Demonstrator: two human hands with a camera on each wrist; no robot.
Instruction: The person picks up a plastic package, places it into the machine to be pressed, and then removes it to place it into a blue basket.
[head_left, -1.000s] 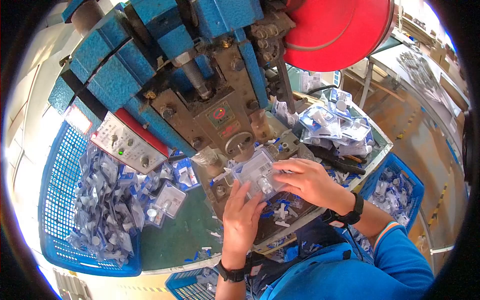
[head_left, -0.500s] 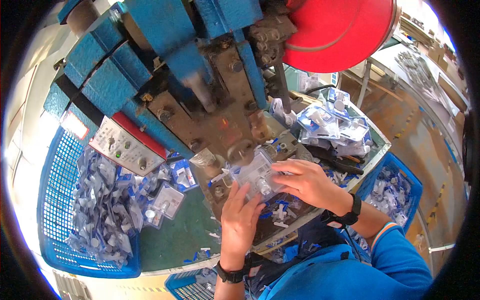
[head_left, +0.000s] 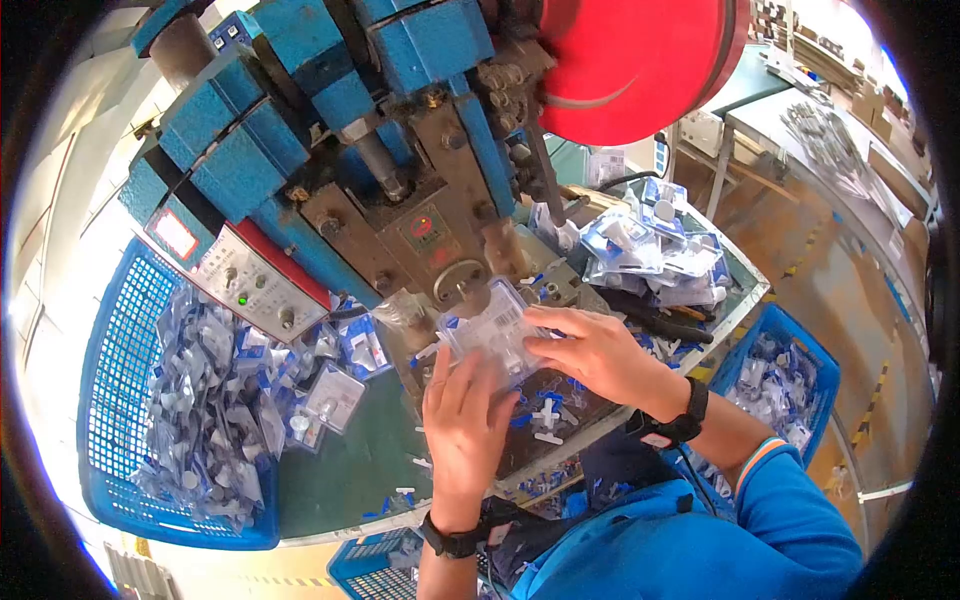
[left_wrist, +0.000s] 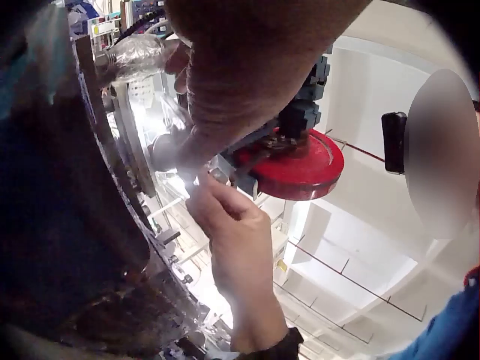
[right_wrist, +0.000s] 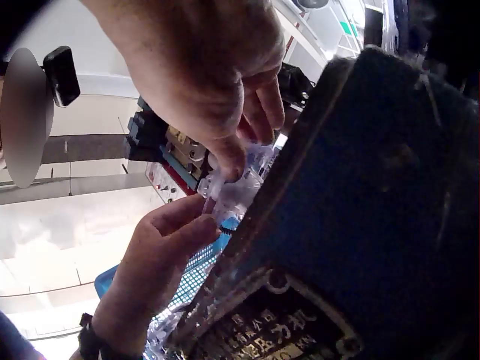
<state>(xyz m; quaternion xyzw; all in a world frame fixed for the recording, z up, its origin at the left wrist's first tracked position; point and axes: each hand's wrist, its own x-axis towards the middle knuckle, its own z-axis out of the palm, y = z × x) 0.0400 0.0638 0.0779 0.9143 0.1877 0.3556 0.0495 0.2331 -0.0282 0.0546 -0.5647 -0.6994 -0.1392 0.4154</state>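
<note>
A clear blister pack [head_left: 492,330] with a barcode card and a small white part inside lies at the front of the press's lower block, below the round-faced ram [head_left: 458,282]. The right hand [head_left: 605,362] pinches its right edge between thumb and fingers. At the pack's lower left edge is the left hand [head_left: 465,425], its fingers blurred. In the right wrist view, the left hand [right_wrist: 161,251] pinches one edge of the pack [right_wrist: 238,193] while the right hand [right_wrist: 199,79] grips it from above. The left wrist view mostly hides the pack behind the left hand [left_wrist: 240,67].
A blue basket [head_left: 100,400] full of packs stands left, beside a control box [head_left: 258,285]. More packs [head_left: 655,245] are heaped right of the press, near a black bar. Blue and white scraps [head_left: 548,415] litter the bench front. Another blue basket [head_left: 822,400] is at right.
The head view has shifted slightly. The press ram, blurred half a second ago, looks sharp. The pack has turned a little and sits more tilted between the hands; the left fingers have moved along its edge.
</note>
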